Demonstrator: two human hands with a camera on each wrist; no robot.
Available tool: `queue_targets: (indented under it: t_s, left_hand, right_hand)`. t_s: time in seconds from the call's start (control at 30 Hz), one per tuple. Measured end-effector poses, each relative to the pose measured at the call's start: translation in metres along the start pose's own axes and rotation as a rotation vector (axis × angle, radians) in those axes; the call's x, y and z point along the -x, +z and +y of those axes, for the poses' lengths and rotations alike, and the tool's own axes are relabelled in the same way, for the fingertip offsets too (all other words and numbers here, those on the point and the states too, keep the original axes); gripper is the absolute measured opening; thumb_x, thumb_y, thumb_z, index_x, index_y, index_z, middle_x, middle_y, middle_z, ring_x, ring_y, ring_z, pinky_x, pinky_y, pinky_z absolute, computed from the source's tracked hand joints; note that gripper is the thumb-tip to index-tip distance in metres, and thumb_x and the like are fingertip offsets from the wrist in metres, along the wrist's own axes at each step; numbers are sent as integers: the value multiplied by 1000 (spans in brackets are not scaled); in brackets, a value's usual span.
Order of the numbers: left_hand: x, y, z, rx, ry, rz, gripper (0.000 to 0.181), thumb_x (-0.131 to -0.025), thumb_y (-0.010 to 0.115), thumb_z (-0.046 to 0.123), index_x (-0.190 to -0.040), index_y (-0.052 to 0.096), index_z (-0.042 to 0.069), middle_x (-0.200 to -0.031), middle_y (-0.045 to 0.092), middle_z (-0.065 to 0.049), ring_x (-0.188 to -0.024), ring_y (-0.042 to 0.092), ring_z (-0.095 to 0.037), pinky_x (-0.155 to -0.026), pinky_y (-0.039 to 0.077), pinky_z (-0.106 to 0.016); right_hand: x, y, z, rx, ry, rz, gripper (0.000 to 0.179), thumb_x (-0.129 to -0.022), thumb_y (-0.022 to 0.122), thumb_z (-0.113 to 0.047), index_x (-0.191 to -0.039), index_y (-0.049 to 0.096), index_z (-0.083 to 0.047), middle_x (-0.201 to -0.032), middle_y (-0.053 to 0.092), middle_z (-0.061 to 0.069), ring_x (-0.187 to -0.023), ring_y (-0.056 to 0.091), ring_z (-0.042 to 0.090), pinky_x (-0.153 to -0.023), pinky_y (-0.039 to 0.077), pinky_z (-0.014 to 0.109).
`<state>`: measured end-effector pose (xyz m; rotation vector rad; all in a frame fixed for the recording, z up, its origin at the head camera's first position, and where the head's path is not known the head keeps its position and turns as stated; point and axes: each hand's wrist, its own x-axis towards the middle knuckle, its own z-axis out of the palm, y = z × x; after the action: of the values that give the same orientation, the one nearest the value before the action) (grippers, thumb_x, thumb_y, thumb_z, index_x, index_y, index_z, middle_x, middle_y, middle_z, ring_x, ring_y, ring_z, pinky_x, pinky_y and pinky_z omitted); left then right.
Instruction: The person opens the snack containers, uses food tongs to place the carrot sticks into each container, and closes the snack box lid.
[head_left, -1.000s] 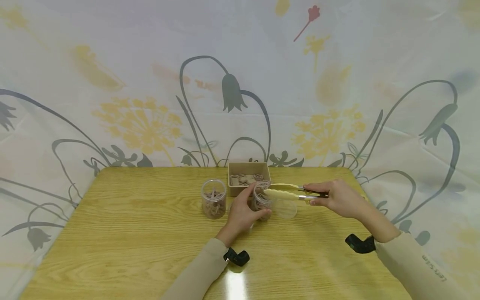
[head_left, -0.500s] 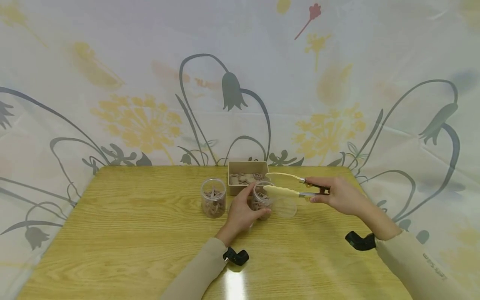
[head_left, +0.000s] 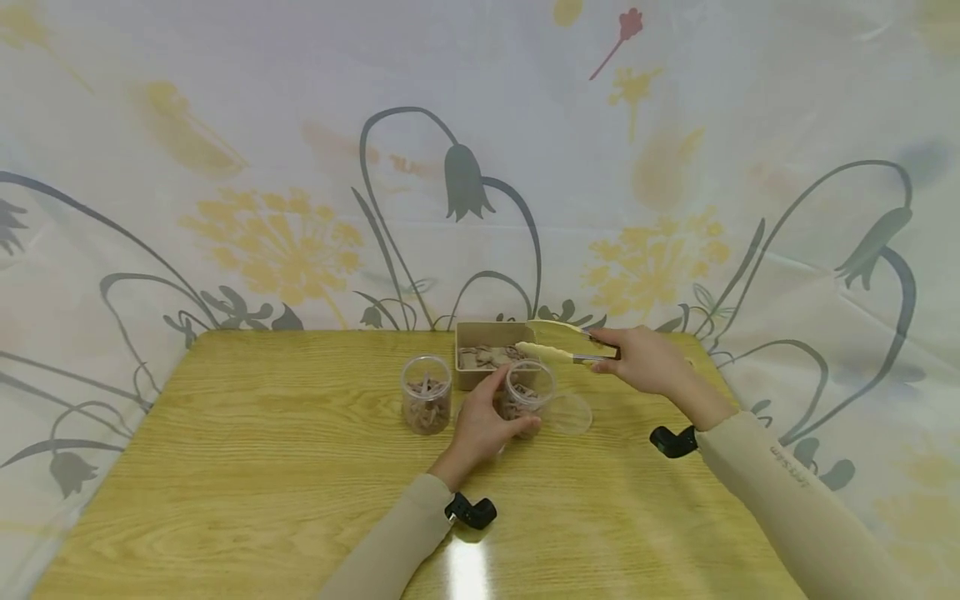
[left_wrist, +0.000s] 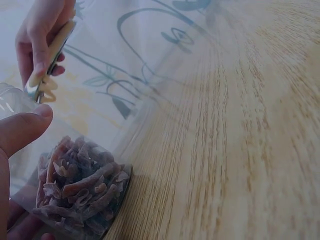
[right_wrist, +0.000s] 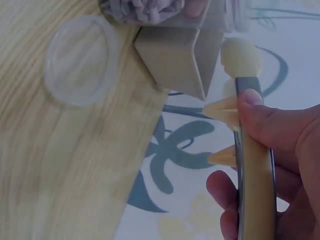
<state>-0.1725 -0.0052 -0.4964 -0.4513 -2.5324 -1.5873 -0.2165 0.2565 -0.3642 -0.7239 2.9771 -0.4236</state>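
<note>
My left hand (head_left: 478, 427) grips a clear plastic jar (head_left: 527, 398) from its left side, thumb across the near wall. In the left wrist view brownish dried strips (left_wrist: 82, 185) fill the jar's lower part. My right hand (head_left: 647, 360) holds yellow-tipped kitchen tongs (head_left: 553, 353) by their handles. The tong arms are spread, with their tips over the right side of a beige box (head_left: 472, 382). Thin brownish strips lie in this box, behind the jar. No strip shows between the tong tips.
A second clear jar (head_left: 427, 402) of similar strips stands left of my left hand. A round clear lid (head_left: 572, 415) lies flat on the wooden table (head_left: 285, 467), right of the held jar. A patterned cloth (head_left: 300, 125) hangs behind the table's back edge.
My right hand has moved the tongs from the held jar's mouth up, away and slightly left, over the box. The tong arms spread along the way. My left hand stays on the jar.
</note>
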Motion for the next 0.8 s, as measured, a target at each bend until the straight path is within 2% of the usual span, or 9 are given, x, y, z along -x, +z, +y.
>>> queue_targets:
  t_s: [0.07, 0.13, 0.23, 0.4, 0.5, 0.67, 0.8]
  left_hand:
    - [0, 1, 0, -4, 4, 0, 90, -76, 88, 39, -152, 43, 20, -138, 57, -6, -126, 53, -24, -101, 46, -46]
    - [0, 1, -1, -9, 3, -1, 91, -76, 88, 39, -152, 42, 21, -139, 57, -5, -127, 53, -24, -102, 45, -46]
    - [0, 1, -1, -6, 6, -2, 91, -76, 88, 37, -152, 42, 21, -139, 56, -5, -127, 53, -24, -102, 45, -46]
    - [-1, 1, -1, 3, 2, -5, 90, -76, 89, 35, -151, 43, 19, -136, 58, -5, -125, 53, -23, -101, 45, -46]
    - [-1, 2, -2, 10, 1, -3, 90, -76, 88, 37, -151, 43, 17, -135, 58, -5, -124, 54, -23, -101, 45, -45]
    - [1, 1, -1, 17, -1, -9, 90, -76, 87, 40, -151, 43, 16, -135, 58, -5, -123, 55, -23, -99, 47, -45]
    - [0, 0, -1, 17, 11, -4, 89, -76, 87, 40, -151, 44, 18, -135, 58, -4, -124, 54, -22, -100, 47, -44]
  right_hand:
    - [-10, -1, -2, 32, -5, -47, 60, -91, 74, -26, -142, 54, -1, -127, 65, 18, -59, 59, 16, -53, 43, 35]
    - [-19, -3, -6, 71, -9, -83, 59, -92, 73, -28, -141, 55, -2, -130, 63, 18, -75, 67, 21, -61, 50, 38]
    - [-31, -8, -17, 129, -9, -137, 58, -92, 73, -30, -140, 56, -2, -129, 64, 18, -93, 68, 29, -68, 54, 43]
    - [-52, -12, -41, 260, -23, -240, 56, -92, 73, -33, -137, 59, -3, -119, 68, 16, -95, 68, 31, -75, 56, 47]
    - [-62, -12, -55, 345, -16, -276, 50, -90, 74, -35, -129, 65, -4, -110, 69, 13, -89, 67, 29, -74, 56, 47]
    - [-72, -11, -73, 456, -9, -281, 41, -87, 76, -36, -112, 69, -4, -97, 65, 12, -83, 64, 28, -71, 56, 45]
    - [-79, -8, -85, 532, -22, -274, 35, -88, 74, -37, -102, 70, -6, -94, 65, 11, -79, 64, 28, -70, 57, 45]
